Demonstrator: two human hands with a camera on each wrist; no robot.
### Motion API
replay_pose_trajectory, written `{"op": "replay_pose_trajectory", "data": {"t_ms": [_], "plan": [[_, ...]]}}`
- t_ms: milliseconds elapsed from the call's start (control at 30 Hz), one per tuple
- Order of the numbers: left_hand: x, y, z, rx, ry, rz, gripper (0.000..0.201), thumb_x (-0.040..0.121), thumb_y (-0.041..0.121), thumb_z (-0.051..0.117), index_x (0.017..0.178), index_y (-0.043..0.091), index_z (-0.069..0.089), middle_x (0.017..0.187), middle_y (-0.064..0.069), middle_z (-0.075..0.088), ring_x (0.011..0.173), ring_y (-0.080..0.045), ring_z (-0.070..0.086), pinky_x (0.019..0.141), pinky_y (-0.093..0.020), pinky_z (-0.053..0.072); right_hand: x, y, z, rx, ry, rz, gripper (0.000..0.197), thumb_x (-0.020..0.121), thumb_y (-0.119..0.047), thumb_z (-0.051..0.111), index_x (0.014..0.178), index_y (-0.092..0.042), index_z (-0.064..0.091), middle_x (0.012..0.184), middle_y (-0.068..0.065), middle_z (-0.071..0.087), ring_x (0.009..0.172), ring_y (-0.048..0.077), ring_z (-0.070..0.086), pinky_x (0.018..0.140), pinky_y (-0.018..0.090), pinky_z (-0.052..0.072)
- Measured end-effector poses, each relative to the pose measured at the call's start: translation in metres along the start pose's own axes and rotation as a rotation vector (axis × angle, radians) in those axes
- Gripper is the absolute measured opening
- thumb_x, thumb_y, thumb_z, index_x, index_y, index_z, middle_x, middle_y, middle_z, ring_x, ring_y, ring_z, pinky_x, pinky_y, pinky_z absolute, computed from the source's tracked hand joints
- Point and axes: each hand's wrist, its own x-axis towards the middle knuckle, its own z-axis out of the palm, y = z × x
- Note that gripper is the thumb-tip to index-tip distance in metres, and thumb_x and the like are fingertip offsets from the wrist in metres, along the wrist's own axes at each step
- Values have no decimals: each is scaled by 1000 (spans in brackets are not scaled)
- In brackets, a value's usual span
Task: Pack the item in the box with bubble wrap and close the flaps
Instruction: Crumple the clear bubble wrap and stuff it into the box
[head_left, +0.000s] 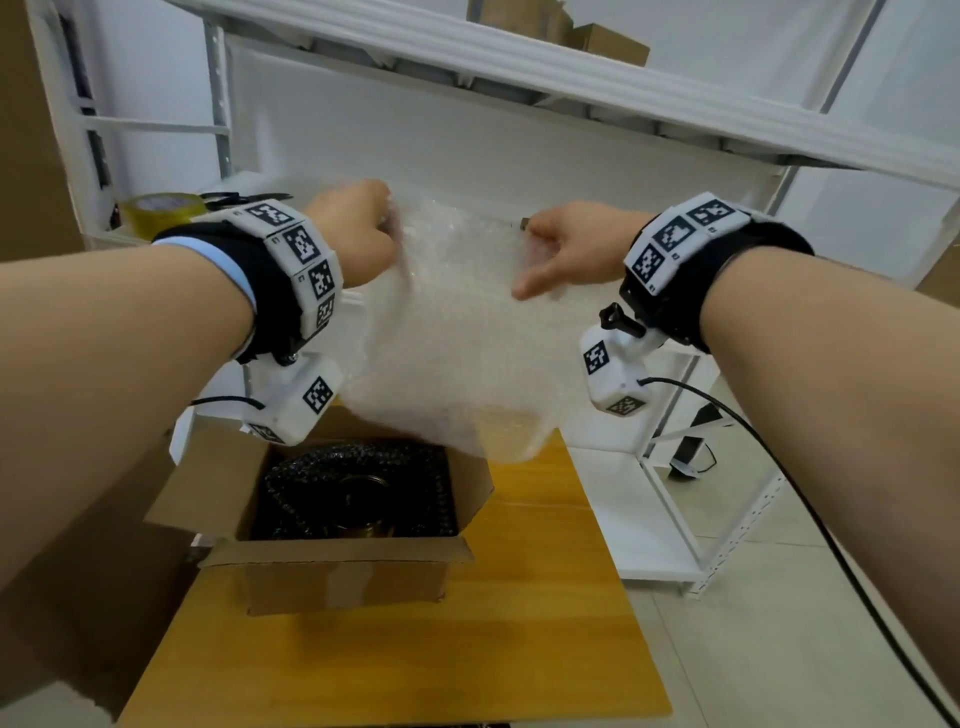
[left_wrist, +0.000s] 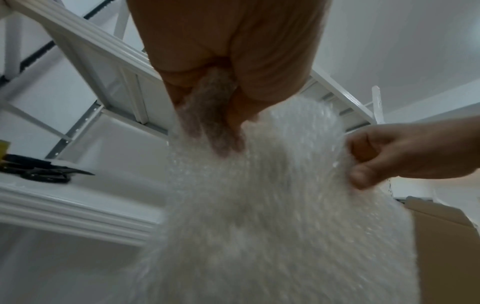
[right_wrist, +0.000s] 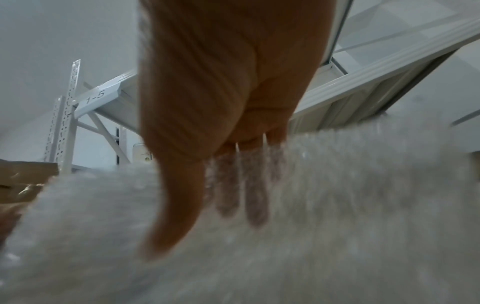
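You are holding a sheet of clear bubble wrap (head_left: 457, 332) up in the air above the open cardboard box (head_left: 343, 525), stretched between your two hands so that its lower edge hangs just over the far rim of the box. Your left hand (head_left: 358, 234) is closed in a fist on the sheet's upper left corner; the left wrist view shows the wrap bunched between the curled fingers (left_wrist: 182, 86). Your right hand (head_left: 571, 249) pinches the upper right edge, thumb in front of the sheet and the other fingers (right_wrist: 254, 195) behind it, seen blurred through the plastic in the right wrist view. The box stands on a yellow wooden desk (head_left: 519, 649) with its flaps (head_left: 337, 558) folded outward, and inside it lies the item (head_left: 358, 493), dark and round with a metallic centre, ringed by dark bubble wrap; what exactly it is I cannot tell. Behind your hands stands a white metal shelf unit (head_left: 519, 130). On its shelf, to the left, sit a roll of yellowish tape (head_left: 161, 210) and a pair of black scissors (left_wrist: 44, 171). Brown cardboard boxes (head_left: 561, 26) rest on the upper shelf. A black cable (head_left: 779, 457) runs from your right wrist camera down toward the tiled floor.
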Motion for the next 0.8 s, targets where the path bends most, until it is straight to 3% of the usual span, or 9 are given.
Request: {"op": "replay_pose_trajectory", "data": {"t_ms": [100, 233, 300, 367, 467, 567, 633, 733, 800], "plan": [[-3, -5, -4, 30, 66, -43, 27, 97, 10, 41, 123, 4, 43, 92, -12, 46, 83, -25, 41, 72, -32, 31, -5, 0, 10, -124, -189, 35, 43, 64, -48, 84, 101, -34, 66, 91, -11, 70, 85, 11, 66, 83, 34, 49], [-12, -18, 2, -40, -126, -69, 59, 87, 24, 66, 133, 8, 33, 107, -10, 52, 83, -21, 48, 70, -33, 39, -8, 4, 16, -143, -59, 99, 21, 77, -18, 70, 95, -8, 70, 93, 9, 71, 87, 24, 67, 85, 45, 55], [-15, -25, 9, -47, -283, -76, 77, 72, 39, 80, 130, 14, 37, 109, -4, 55, 91, -22, 53, 83, -39, 46, -5, -2, 12, -102, 24, 108, 29, 81, -15, 65, 108, -3, 62, 103, 16, 68, 94, 31, 65, 85, 43, 53], [-18, -29, 15, 153, -331, -44, 62, 68, 45, 82, 109, 12, 51, 103, -4, 61, 88, -24, 57, 82, -39, 50, -4, -11, 5, -62, 106, 80, 33, 87, -15, 58, 118, -4, 55, 108, 13, 64, 98, 30, 62, 78, 35, 48], [-17, -38, 13, 275, -158, -29, 28, 86, 31, 65, 99, 8, 58, 105, -16, 63, 88, -33, 56, 76, -34, 48, -2, -29, -5, 42, 161, 15, 45, 88, -25, 60, 129, -10, 49, 107, 5, 64, 94, 22, 63, 75, 28, 45], [-15, -55, -3, 173, 12, -164, 29, 88, 27, 52, 110, 7, 53, 111, -20, 57, 96, -38, 56, 83, -38, 49, 0, -44, -7, 98, 69, -20, 80, 75, -46, 77, 140, -17, 43, 132, 1, 57, 111, 20, 60, 90, 31, 43], [-14, -71, -10, 110, 100, -234, 33, 79, 32, 48, 105, 12, 47, 99, -19, 59, 89, -38, 59, 84, -46, 53, 5, -52, -5, 66, 32, -18, 90, 65, -52, 83, 141, -20, 45, 133, -3, 57, 119, 22, 56, 99, 37, 40], [-22, -81, -16, -3, 125, -275, 26, 80, 25, 44, 104, 16, 39, 89, -18, 57, 81, -36, 58, 80, -48, 52, 8, -63, 5, 41, -21, -10, 81, 62, -49, 86, 130, -21, 52, 122, -3, 62, 111, 22, 59, 95, 38, 44], [-23, -88, -11, -83, 163, -267, 32, 85, 13, 45, 116, 12, 44, 99, -20, 58, 90, -36, 57, 84, -44, 49, 7, -66, 19, -20, -64, -23, 51, 66, -42, 86, 104, -19, 60, 100, -3, 65, 95, 21, 60, 80, 33, 47]]}}
